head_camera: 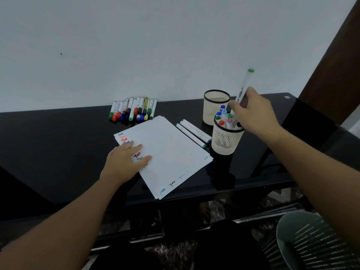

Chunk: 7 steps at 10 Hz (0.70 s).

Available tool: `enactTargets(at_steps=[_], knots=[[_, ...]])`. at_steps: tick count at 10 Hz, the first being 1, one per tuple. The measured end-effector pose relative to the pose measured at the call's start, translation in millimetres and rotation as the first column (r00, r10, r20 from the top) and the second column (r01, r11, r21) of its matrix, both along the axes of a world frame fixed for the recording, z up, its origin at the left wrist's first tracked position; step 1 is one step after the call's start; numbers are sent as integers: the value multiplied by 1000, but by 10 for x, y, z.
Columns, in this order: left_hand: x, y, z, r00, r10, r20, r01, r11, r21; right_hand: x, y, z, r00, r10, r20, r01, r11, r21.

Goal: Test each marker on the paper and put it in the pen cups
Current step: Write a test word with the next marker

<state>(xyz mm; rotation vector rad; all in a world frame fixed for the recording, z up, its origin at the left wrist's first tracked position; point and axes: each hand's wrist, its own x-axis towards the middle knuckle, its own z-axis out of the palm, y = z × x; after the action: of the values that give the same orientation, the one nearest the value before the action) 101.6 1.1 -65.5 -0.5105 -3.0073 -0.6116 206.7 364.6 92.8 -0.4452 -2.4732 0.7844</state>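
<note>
My right hand [253,112] grips a white marker with a green cap [244,85], tilted upright over the near pen cup [226,141]. That cream cup holds several capped markers. A second cream cup [213,108] stands just behind it; what it holds is unclear. My left hand [124,160] rests flat on the left side of the white paper [167,152], which carries small coloured "Test" marks along its edges. Two white markers [192,133] lie on the table between the paper and the cups. A row of several markers [133,111] lies at the table's back.
The table [58,143] is black and glossy, set against a pale wall. A dark wooden post [331,65] rises at the right. A mesh waste bin [315,242] stands on the floor at the lower right, below the table's front edge.
</note>
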Motion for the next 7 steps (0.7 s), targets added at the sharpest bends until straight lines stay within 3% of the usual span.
enactTargets(at_steps=[1,5,7], knots=[[9,3,6,1000,1,-2,-1,1000,3,-15,29,-85,998,7,65,-3,998,-55],[33,13,41,1000,-3,-2,3,1000,29,29,21,-180,998,-20,-58,9,984,-177],[39,10,50,1000,1,2,-1,1000,24,28,73,-203,997,11,82,3,985,-170]])
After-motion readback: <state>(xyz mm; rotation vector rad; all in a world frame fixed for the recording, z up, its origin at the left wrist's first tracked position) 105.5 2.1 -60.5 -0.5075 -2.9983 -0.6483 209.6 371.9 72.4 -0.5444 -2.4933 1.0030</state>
